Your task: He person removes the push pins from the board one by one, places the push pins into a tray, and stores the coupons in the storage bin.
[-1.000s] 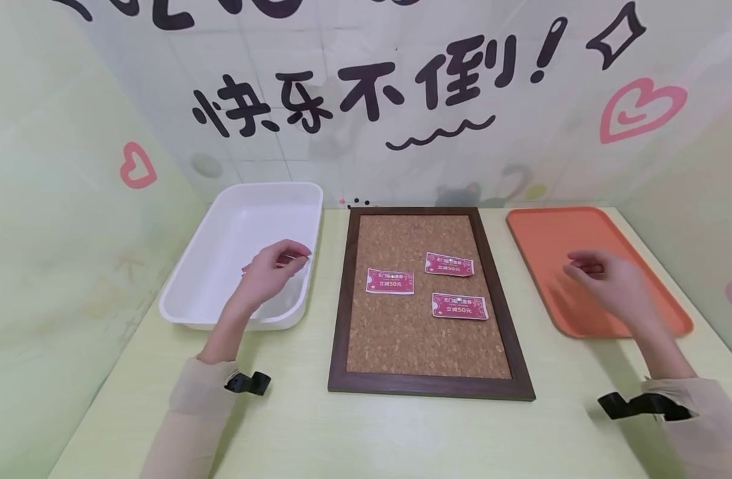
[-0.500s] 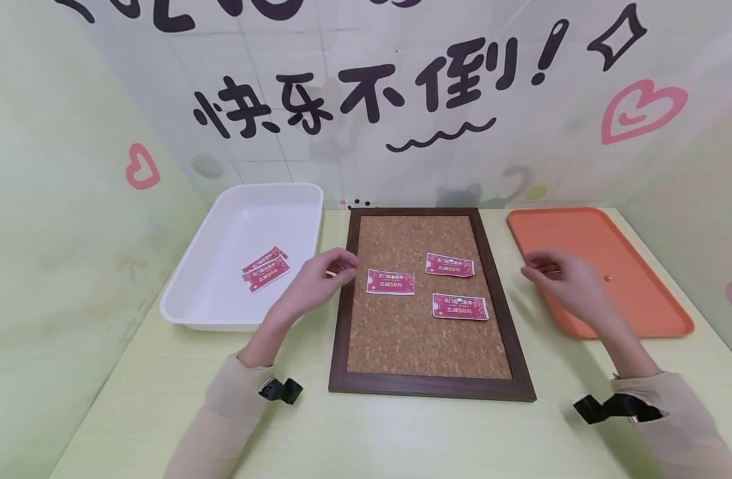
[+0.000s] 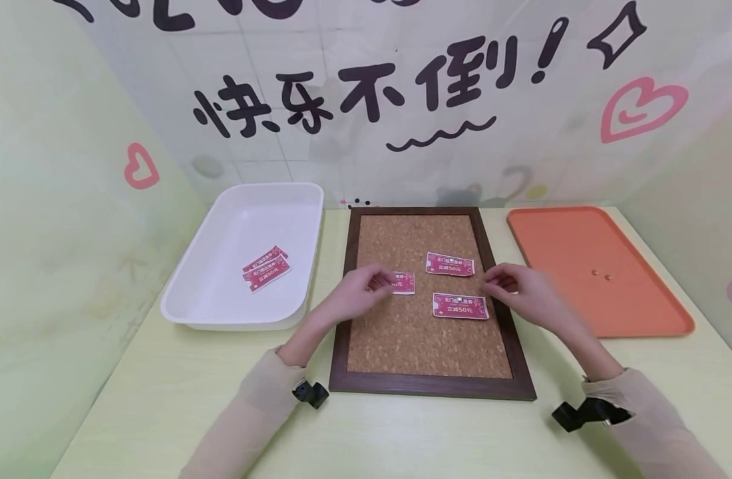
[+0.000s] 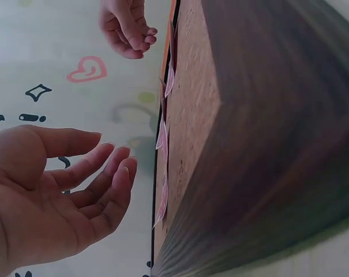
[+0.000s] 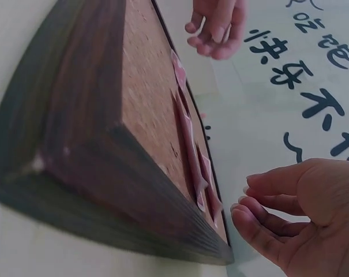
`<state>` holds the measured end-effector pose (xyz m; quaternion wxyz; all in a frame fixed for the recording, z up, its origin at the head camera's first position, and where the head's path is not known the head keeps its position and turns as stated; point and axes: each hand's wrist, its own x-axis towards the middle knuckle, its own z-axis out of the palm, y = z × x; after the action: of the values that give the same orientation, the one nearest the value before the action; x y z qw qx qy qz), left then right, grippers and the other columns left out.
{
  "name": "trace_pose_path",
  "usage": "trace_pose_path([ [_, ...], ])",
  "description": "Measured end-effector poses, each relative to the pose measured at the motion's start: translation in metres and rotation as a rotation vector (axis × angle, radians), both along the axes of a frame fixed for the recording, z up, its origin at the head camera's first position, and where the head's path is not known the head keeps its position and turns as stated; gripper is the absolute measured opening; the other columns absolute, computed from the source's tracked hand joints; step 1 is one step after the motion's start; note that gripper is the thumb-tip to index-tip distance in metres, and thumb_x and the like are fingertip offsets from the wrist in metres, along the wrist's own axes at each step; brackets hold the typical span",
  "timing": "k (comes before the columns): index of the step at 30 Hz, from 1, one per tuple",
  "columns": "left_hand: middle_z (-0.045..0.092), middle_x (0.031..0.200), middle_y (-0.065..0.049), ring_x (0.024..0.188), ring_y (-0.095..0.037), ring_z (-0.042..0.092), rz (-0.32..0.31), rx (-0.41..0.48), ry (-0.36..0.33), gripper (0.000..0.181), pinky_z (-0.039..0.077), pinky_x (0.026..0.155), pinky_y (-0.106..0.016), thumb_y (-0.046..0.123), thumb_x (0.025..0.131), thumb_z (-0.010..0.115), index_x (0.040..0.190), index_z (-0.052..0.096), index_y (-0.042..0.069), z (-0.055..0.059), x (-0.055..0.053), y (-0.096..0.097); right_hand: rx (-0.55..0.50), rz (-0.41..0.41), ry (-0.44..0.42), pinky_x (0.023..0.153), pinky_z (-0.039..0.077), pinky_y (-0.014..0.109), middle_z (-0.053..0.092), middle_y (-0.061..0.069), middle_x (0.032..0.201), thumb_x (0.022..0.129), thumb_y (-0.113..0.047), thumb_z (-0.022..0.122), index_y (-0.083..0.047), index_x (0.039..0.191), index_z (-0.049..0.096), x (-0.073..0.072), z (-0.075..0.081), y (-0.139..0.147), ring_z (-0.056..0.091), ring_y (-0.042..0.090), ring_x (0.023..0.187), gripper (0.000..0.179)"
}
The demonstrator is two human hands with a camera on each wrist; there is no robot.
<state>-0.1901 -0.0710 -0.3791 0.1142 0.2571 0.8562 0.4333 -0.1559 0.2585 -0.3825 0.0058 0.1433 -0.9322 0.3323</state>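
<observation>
Pale table [image 3: 390,432]: two coupons [image 3: 267,271] in white tub [image 3: 222,249]

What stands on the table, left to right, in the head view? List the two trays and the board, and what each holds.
White tray with two pink discount coupons, wood-framed cork board with three more coupons, orange tray with two tiny round pieces.

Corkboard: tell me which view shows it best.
Head view: from above, the corkboard shows all four corners of its brown frame. Both wrist views show it only partly, steeply slanted, one frame corner looming large.
</observation>
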Motion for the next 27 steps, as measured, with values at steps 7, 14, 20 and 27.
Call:
trace_pose_path([
  [7,0.067,0.102,-0.01,0.094,-0.019,0.062,-0.03,-0.042,-0.018,0.017,0.052,0.084,-0.028,0.004,0.098,0.06,0.113,0.067,-0.002,-0.005,0.003,0.02,-0.005,0.062,-0.045,0.072,0.055,0.025,0.069,0.004,0.091,0.095,-0.005,0.07,0.0,0.106,0.07,-0.002,-0.007,-0.015,0.064,0.017,0.081,0.013],
  [14,0.065,0.099,-0.006,0.091,-0.016,0.061,-0.072,-0.07,-0.029,0.015,0.05,0.079,-0.025,0.006,0.099,0.062,0.112,0.066,-0.001,-0.005,0.007,0.039,0.005,0.066,-0.066,0.07,0.055,0.03,0.068,0.004,0.089,0.092,-0.006,0.073,-0.001,0.103,0.071,-0.003,-0.013,-0.024,0.063,0.017,0.079,0.012],
  [20,0.066,0.1,-0.007,0.089,-0.016,0.061,-0.062,-0.082,-0.077,0.019,0.05,0.078,-0.025,0.006,0.098,0.062,0.115,0.065,-0.002,-0.006,0.009,0.049,0.028,0.088,-0.05,0.069,0.055,0.032,0.068,0.004,0.088,0.091,-0.004,0.073,-0.001,0.1,0.071,-0.004,-0.017,-0.031,0.062,0.016,0.079,0.01],
  [27,0.064,0.1,-0.008,0.089,-0.016,0.061,-0.027,-0.099,-0.126,0.025,0.051,0.079,-0.028,0.005,0.098,0.06,0.12,0.063,-0.005,-0.01,0.009,0.059,0.052,0.102,-0.028,0.071,0.055,0.037,0.067,0.005,0.086,0.09,-0.001,0.072,0.001,0.098,0.072,-0.007,-0.019,-0.038,0.062,0.017,0.077,0.008],
])
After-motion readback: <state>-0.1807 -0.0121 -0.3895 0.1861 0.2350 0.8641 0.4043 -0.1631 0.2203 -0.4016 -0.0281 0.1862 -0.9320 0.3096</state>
